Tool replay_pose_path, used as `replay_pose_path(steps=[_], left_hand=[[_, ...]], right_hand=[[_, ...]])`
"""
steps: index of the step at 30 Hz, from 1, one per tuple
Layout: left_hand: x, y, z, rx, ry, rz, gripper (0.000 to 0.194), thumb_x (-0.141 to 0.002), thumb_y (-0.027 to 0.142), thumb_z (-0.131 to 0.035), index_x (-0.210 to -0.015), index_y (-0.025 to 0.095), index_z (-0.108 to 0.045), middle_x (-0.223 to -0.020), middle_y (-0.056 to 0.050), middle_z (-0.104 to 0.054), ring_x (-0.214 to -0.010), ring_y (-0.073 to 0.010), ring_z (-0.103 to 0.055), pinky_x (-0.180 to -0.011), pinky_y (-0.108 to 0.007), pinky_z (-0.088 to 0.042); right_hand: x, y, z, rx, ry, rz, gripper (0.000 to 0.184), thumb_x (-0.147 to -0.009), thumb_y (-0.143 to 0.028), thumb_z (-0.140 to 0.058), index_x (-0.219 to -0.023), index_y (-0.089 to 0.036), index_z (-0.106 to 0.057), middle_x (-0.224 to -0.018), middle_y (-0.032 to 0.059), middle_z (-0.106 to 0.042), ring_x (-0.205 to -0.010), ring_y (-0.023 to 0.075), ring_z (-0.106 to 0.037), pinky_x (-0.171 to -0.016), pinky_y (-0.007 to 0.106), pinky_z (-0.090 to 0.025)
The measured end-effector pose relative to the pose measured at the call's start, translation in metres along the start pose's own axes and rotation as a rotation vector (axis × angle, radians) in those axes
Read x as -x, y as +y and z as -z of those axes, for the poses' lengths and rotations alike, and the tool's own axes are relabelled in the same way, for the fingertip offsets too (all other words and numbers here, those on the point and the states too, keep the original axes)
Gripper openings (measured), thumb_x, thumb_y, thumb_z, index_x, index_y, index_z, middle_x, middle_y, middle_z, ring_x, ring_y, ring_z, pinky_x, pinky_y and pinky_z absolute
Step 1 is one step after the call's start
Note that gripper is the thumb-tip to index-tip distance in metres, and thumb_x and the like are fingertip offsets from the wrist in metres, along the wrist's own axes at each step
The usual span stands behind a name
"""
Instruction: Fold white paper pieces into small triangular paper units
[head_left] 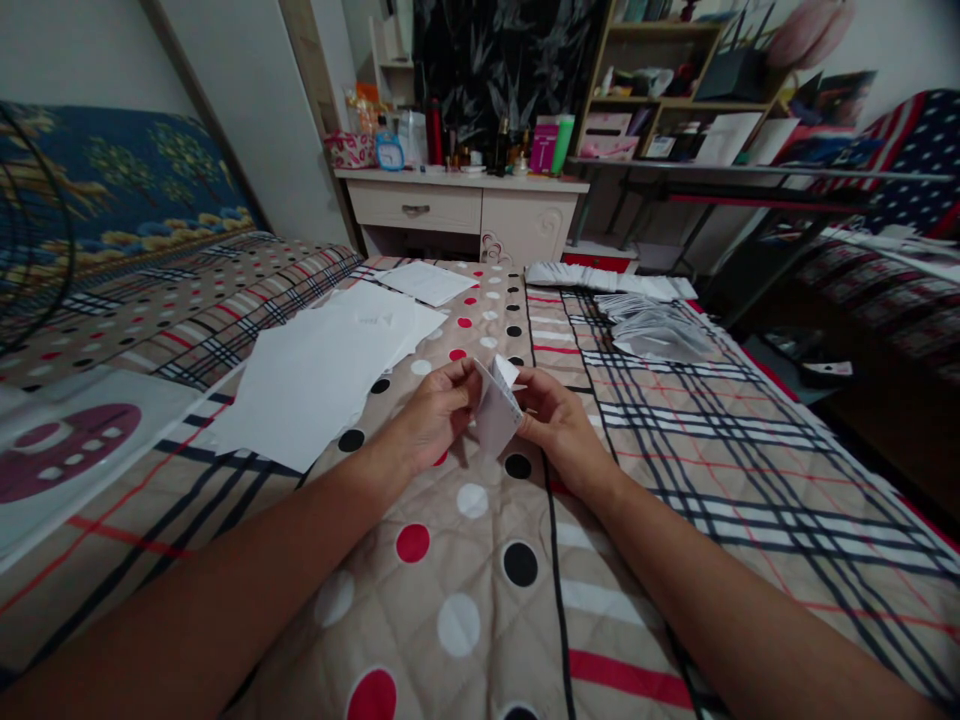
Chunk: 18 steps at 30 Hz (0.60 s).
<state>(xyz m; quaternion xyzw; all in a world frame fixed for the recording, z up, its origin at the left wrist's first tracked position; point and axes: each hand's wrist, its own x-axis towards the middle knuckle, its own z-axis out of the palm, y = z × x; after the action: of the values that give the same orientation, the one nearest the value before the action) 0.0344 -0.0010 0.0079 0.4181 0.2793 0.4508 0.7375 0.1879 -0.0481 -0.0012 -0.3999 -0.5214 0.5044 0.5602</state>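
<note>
Held up over a quilted beige bedspread with red, black and white dots and plaid bands (461, 560), near the centre of the view: a small folded piece of white paper (495, 420). Pinched along its 9 o'clock edge by the bare left hand (435, 415), thumb and fingers closed together on it; gripped at its 3 o'clock corner by the bare right hand (559, 420), likewise clamped. Long axis nearly upright, tilted slightly from 11 to 5 o'clock, with a pointed flap rising toward 12 and the lower tip toward 6. Dark marks along the slanted upper edge, too small to read. Inner folds hidden; contact between lower tip and bedspread impossible to tell.

At 10 o'clock from the folded piece, a loose stack of large white paper sheets (322, 365), faintly marked near the far end; at 11, a smaller batch of white sheets (426, 283). At 2, a fanned pile of grey-white papers (656, 328); between 1 and 2, a long white packed row (611, 280), separate pieces hard to make out. Cut off at 9, a white bag with a maroon oval print (75, 445).
</note>
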Motion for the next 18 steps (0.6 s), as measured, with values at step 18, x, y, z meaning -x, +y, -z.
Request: replay_pose_path(steps=[18], left_hand=[[0.0023,-0.0037,-0.0027,0.011,-0.082,0.047,0.027,-0.061,0.023,-0.082,-0.079,0.022,-0.062,-0.091,0.001,-0.069,-0.077,-0.0158,-0.066,-0.066,-0.026,-0.052]], right_hand=[[0.0006,-0.004,0.0002,0.081,-0.087,0.096,0.042,-0.066,-0.028,-0.08,-0.107,-0.028,-0.071,-0.146,0.0063,-0.045,-0.136,0.0269,-0.041,-0.104,0.042,-0.042]])
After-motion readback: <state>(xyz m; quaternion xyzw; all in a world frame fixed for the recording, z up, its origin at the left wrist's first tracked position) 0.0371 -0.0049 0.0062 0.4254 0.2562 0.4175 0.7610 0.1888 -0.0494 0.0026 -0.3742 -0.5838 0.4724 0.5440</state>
